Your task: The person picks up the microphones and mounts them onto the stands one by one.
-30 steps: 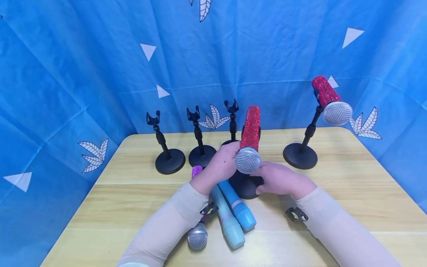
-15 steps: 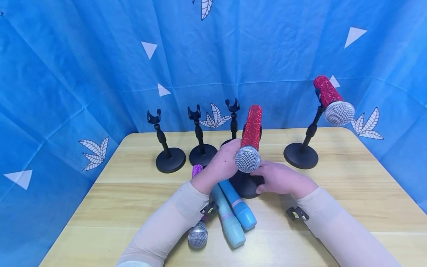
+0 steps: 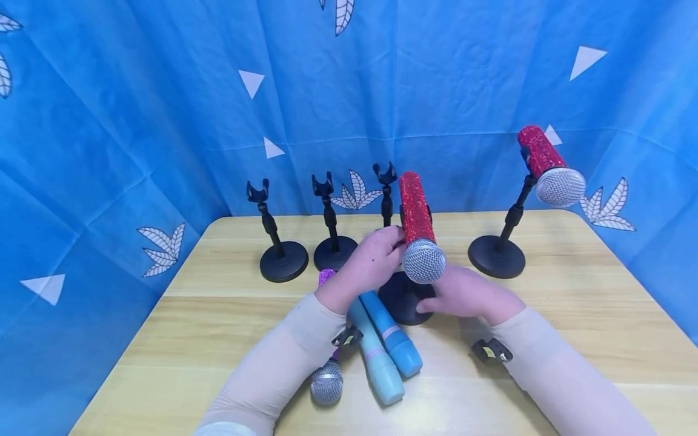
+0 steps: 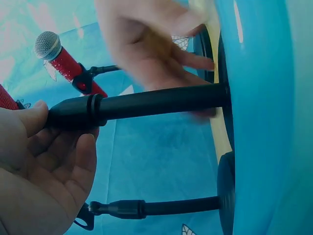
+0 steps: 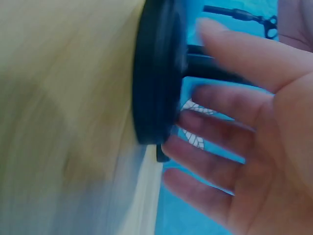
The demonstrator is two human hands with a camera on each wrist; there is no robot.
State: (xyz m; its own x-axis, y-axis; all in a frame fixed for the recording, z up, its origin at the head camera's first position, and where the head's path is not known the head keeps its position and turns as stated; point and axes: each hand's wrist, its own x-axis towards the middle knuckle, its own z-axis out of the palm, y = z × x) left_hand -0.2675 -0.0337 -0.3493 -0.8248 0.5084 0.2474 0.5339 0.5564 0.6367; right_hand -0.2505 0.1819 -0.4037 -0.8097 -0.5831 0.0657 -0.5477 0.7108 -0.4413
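A red glittery microphone (image 3: 417,212) with a silver mesh head sits in the clip of a black desk stand (image 3: 400,303). My left hand (image 3: 373,260) holds this stand's pole at its thicker collar (image 4: 76,111), thumb and fingers about it in the left wrist view. Low at the right of the round base, my right hand (image 3: 469,293) has its fingers spread and fairly straight; in the right wrist view they lie beside the base (image 5: 159,73), and contact cannot be told. Under my left forearm lie a purple microphone (image 3: 327,384), a pale teal microphone (image 3: 378,366) and a blue microphone (image 3: 395,339).
Behind, three black stands with bare clips stand in a row: a left stand (image 3: 282,260), a middle stand (image 3: 334,248) and a right stand (image 3: 387,194). Farther right, another stand (image 3: 496,257) bears a second red microphone (image 3: 545,157). A blue curtain (image 3: 436,91) surrounds the wooden table (image 3: 207,339).
The near red microphone's mesh head has swung to the right, its tail slightly left. The left hand's fingers have shifted at the pole. The head view has moved slightly.
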